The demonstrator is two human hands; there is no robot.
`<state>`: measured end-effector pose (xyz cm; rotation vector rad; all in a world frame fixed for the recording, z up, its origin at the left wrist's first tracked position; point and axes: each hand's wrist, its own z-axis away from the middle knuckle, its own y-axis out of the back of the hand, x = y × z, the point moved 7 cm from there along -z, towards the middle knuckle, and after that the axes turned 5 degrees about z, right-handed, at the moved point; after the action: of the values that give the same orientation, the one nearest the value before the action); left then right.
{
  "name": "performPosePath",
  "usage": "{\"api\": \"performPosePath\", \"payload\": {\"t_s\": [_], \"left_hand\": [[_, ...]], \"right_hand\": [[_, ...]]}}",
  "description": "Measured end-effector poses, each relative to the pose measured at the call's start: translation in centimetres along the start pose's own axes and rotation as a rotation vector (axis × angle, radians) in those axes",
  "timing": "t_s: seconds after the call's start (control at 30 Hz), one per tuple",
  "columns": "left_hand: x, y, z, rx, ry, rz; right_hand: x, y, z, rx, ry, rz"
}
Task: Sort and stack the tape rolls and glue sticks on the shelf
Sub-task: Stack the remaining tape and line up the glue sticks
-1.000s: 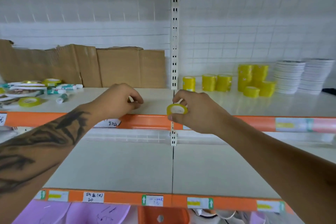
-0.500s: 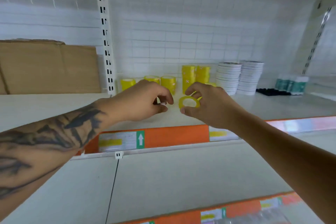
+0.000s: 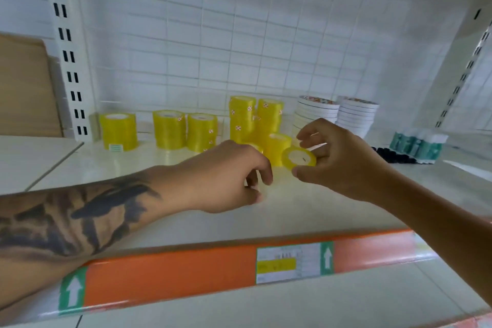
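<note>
My right hand (image 3: 343, 168) pinches a small yellow tape roll (image 3: 299, 158) between thumb and fingertips, just above the shelf (image 3: 306, 210) and in front of a short yellow stack (image 3: 278, 148). My left hand (image 3: 223, 178) hovers to its left with fingers curled round something small and pale that is barely visible. Behind the hands, yellow tape stacks stand in a row: one (image 3: 118, 130), a pair (image 3: 183, 130) and two tall ones (image 3: 254, 118). Two stacks of white tape rolls (image 3: 338, 113) stand further right. Teal and white glue sticks (image 3: 418, 145) stand at the far right.
A row of small black items (image 3: 394, 157) lies in front of the glue sticks. Cardboard (image 3: 24, 85) leans at the back left, beyond the slotted upright post (image 3: 68, 48). An orange label strip (image 3: 186, 271) runs along the shelf's front edge. A lower shelf (image 3: 266, 309) shows beneath.
The view has swung right and closer to the tape stacks. Both hands have moved forward over the shelf, the right one carrying the yellow roll toward the short stack.
</note>
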<state>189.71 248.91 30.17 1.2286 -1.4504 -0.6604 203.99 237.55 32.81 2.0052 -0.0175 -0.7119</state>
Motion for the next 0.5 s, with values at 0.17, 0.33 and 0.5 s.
{"api": "performPosePath", "payload": {"t_s": [0.17,0.33,0.5], "left_hand": [[0.4,-0.1,-0.5,-0.011,0.069,0.045],[1.4,2.2,-1.0,0.196,0.156,0.140],[3.3,2.2,-1.9,0.162,0.174,0.197]], "right_hand": [[1.2,0.2,-0.4,-0.063,0.055,-0.202],[1.2,1.0,-0.5,-0.179,0.142,-0.317],[0.1,1.5,-0.4,-0.343,0.270,-0.445]]}}
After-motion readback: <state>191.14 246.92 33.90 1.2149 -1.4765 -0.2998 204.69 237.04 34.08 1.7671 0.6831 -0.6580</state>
